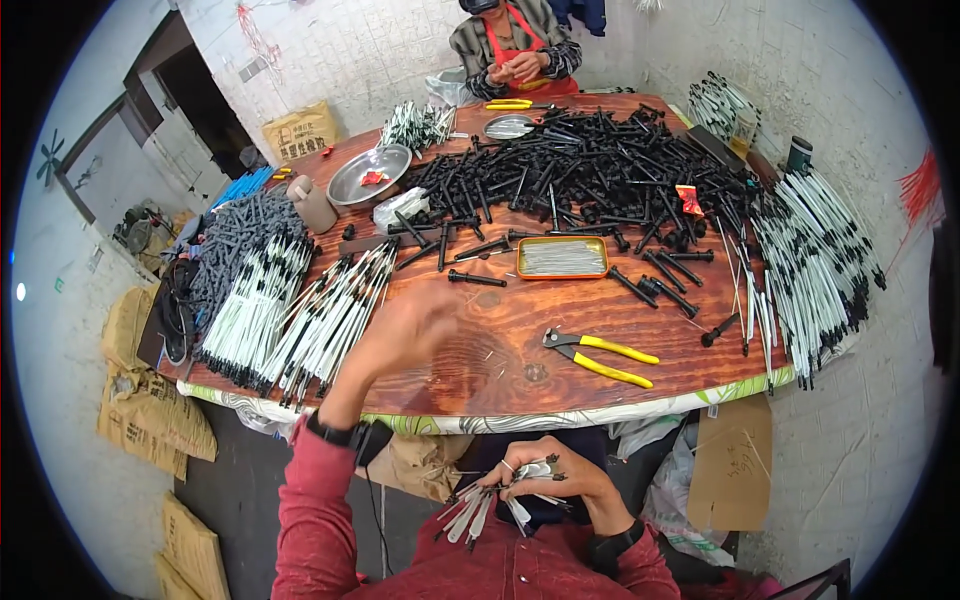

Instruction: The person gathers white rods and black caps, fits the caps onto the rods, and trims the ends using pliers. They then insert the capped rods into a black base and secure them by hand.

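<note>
Landmark for all positions: the yellow-handled pliers lying on the wooden table.

Far left of the pliers: stacked white rods with black ends, bundled along the table edge. A steel bowl sits beyond them.

Left of the pliers: left hand, raised over the table and blurred; fingers look loosely curled, but I cannot tell whether they have hold of anything.

Below the pliers, off the table edge and close to the body: right hand, fingers closed around a fan of thin white strips with black tips.

Judgement: the strips look light, narrow and somewhat flexible, apt to slip loose; best pinched near the black tips, where they are gathered.

Just above the pliers: an orange tray. Beyond it, a heap of black rods.

Far right: more white rods
</note>
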Motion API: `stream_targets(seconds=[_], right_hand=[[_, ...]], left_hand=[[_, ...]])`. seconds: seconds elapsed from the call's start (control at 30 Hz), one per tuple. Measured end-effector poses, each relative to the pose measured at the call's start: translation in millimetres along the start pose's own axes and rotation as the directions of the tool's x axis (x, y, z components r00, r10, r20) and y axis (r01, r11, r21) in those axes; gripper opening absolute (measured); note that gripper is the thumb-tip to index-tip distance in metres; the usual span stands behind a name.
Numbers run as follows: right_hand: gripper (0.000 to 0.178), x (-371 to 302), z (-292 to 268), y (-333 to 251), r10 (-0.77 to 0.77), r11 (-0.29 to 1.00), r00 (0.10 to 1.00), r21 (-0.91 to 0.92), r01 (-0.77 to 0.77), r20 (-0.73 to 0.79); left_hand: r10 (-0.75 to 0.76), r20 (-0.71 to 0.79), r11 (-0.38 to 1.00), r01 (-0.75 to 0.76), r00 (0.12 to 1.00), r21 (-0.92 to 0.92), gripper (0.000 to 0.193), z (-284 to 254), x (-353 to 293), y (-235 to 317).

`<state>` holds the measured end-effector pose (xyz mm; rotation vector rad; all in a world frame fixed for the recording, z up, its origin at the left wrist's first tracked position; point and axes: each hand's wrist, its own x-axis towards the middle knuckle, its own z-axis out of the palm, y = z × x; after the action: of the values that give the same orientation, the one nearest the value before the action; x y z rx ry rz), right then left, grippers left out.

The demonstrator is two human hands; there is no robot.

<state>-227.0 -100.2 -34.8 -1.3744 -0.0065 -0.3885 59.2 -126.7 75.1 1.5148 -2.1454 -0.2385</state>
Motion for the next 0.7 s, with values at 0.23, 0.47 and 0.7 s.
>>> stream_targets(seconds=[0.23,0.47,0.7], right_hand=[[0.014,-8.7,3.0,10.2,-0.038,0.998,0.999,-0.046,0.039,0.01],[0.011,-10.3,-10.1,11.8,-0.024,1.0,1.0,0.008,0.024,0.005],[0.008,-6.2,-19.9,12.8,-0.046,0.996,0.997,-0.071,0.05,0.068]], left_hand=[[-0.206,-0.164,0.945,0.239,0.965,0.221,0.025,48.9,33.9,-66.7],[-0.264,-0.158,0.936,0.292,0.951,0.198,0.022,37.5,53.4,-67.7],[-0.265,-0.137,0.962,0.271,0.955,0.032,0.026,51.4,146.0,-86.5]])
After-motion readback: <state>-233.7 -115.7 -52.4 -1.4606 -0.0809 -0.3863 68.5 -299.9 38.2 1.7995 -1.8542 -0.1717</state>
